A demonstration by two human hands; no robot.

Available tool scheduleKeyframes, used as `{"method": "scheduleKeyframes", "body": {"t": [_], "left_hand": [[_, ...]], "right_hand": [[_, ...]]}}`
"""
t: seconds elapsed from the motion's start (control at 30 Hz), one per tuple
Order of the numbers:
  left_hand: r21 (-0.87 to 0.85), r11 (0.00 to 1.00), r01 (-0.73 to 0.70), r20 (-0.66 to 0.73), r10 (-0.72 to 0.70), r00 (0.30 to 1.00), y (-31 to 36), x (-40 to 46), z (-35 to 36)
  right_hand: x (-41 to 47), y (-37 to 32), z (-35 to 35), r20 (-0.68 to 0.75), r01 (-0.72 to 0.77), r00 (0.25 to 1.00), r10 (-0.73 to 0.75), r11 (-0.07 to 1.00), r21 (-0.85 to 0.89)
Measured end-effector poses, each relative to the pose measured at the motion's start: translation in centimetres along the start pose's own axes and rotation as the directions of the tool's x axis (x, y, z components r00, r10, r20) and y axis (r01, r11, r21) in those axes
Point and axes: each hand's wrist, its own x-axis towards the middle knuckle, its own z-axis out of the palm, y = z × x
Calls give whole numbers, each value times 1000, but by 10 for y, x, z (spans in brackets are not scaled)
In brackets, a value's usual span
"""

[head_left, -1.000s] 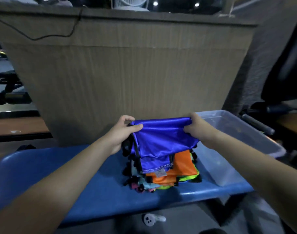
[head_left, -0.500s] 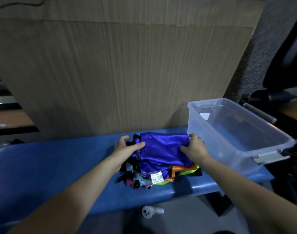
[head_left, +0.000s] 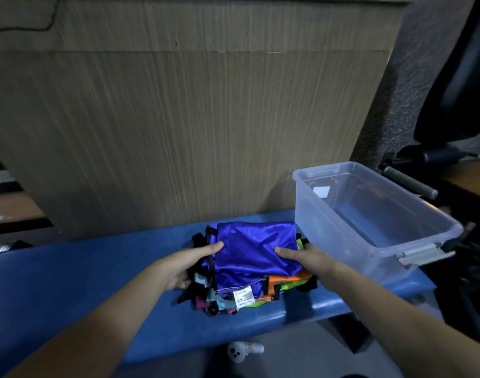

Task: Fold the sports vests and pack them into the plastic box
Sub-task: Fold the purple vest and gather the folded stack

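Stack of folded vests [head_left: 249,268] on the blue worktop [head_left: 96,274], just left of the clear plastic box [head_left: 375,214], which holds no vests. The left hand [head_left: 187,264] cups the stack's left flank, thumb on top and fingers curled against the layers below; the right hand [head_left: 305,257] cups the right flank in the same way, its fingers clamped on the pile. The top layer is a glossy royal-blue vest [head_left: 256,249], smooth and faintly creased, its white care label [head_left: 243,296] hanging over the near edge; beneath it show orange [head_left: 283,279], lime, teal, pink and black-trimmed layers, their edges ragged and uneven toward the near left corner. Probable risk: the satin-like cloth appears slippery, so a sideways squeeze with no support beneath could let the middle layers slide out or the stack buckle on lifting. The loose black straps [head_left: 199,238] at the left may also snag on the box rim. Since the pile stands close to the near edge of the worktop, any dropped layer may fall to the floor beside the small white object [head_left: 244,350] lying there.
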Motion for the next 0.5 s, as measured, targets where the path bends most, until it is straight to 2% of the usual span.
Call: {"method": "scheduleKeyframes", "body": {"t": [0.07,0.27,0.5], "left_hand": [[18,1000,-4,41,3,999,-6,5,2],[-45,997,-55,50,57,997,-13,12,3],[-306,949,-79,92,112,989,-23,10,2]], "right_hand": [[3,2,4,27,6,1000,-6,1000,-1],[8,6,5,73,-18,997,15,999,39],[-2,1,14,129,22,991,-39,991,133]]}}
